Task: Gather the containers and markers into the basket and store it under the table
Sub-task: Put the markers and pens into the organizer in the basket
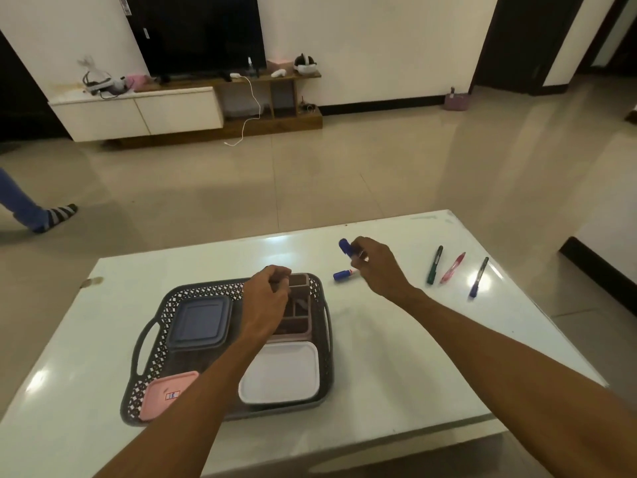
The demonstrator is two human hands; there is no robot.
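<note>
A dark grey lattice basket (206,290) sits on the white table (396,357). It holds a blue-lidded container (200,320), a pink-lidded container (169,391), a white container (281,372) and a mauve compartment tray (298,313). My left hand (267,298) hovers over the tray's far left corner with its fingers curled; anything inside them is hidden. Right of the basket, my right hand (375,267) grips a blue marker (344,246) that points up. A second blue-capped marker (341,274) runs under that hand; I cannot tell whether it is held. Green (434,265), red (452,268) and blue (479,277) markers lie further right.
The table's right edge runs close beyond the three loose markers. A person's leg in a striped sock (51,215) stands on the tiled floor to the far left. A TV cabinet (138,112) lines the far wall.
</note>
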